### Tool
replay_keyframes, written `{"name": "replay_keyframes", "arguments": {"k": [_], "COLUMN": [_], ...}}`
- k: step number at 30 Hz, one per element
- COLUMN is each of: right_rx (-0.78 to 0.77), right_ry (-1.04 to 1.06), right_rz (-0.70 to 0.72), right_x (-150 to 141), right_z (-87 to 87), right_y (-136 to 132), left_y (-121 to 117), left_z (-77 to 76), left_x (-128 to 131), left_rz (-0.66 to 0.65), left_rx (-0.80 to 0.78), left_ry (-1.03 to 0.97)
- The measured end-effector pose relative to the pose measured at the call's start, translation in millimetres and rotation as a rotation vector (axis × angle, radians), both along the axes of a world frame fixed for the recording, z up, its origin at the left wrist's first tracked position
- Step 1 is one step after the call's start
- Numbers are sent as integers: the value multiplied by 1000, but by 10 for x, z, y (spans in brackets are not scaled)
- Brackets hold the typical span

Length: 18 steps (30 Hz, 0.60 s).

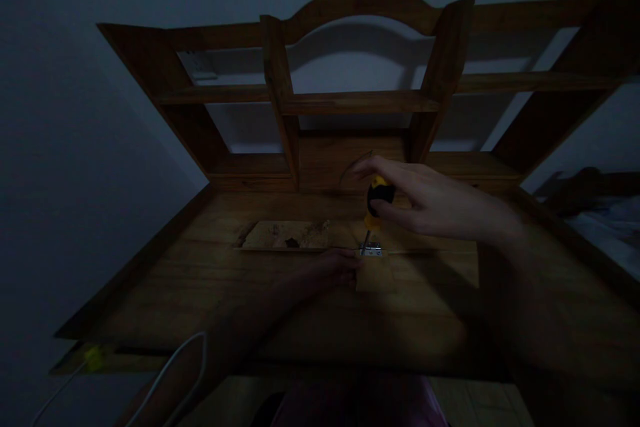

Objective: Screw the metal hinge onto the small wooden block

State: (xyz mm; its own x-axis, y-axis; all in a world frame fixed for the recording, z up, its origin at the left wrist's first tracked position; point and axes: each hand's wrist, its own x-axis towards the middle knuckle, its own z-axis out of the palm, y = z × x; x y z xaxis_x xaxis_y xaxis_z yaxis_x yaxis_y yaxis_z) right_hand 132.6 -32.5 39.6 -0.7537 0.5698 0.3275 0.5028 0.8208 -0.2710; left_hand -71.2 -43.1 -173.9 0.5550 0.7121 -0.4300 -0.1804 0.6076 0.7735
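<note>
Right fingers – gripping yellow-black screwdriver | angled down at hinge | left fingers – beside hinge, grip unclear

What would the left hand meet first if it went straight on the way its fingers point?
Probably the small wooden board, with the metal hinge at its far edge; the left hand lies close beside it, perhaps already touching.
</note>
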Motion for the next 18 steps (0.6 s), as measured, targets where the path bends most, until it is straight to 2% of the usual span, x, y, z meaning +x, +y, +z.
{"name": "replay_keyframes", "arguments": {"k": [2,7,8,13,15,18], "right_rx": [-12,136,134,-12,-22,106], "right_ry": [0,-73,-67,28,10,-50], "right_rz": [3,-212,-193,105,93,-86], "right_x": [-20,-67,-63,-24,-28,-56], "right_z": [-8,-26,-25,-6,-9,-35], "right_y": [-13,10,23,47,35,34], "left_y": [-1,-13,-16,-26,-26,-21], "left_z": [-6,22,33,63,59,42], "left_x": [0,9,12,25,24,17], "left_rz": [-2,5,12,39,35,22], "left_rx": [6,4,-1,-12,-5,-4], "left_ry": [-8,12,20,19,13,20]}}
